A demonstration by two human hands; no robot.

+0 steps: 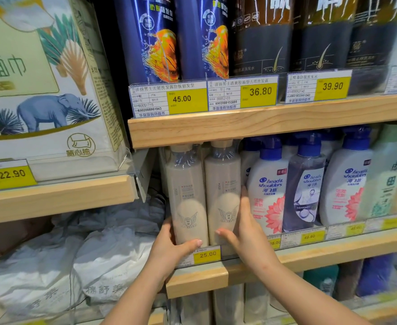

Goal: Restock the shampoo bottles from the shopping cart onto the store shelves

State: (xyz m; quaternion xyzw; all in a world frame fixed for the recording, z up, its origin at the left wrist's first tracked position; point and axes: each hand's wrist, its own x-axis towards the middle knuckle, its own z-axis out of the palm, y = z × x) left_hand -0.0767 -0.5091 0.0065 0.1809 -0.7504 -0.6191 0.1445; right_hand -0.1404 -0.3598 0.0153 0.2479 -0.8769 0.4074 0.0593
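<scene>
Two tall beige shampoo bottles stand side by side at the left end of the middle wooden shelf (197,275). My left hand (169,247) grips the base of the left beige bottle (187,195), thumb across its front. My right hand (244,228) holds the right beige bottle (223,184) low down, thumb on its front and fingers along its right side. Both bottles are upright, their caps tucked under the upper shelf. The shopping cart is out of view.
White and clear Head & Shoulders bottles (270,191) crowd the shelf just right of my right hand. Above are dark blue bottles (150,38) and black ones (263,38). A tissue pack (40,90) and bagged goods (52,266) fill the left shelves.
</scene>
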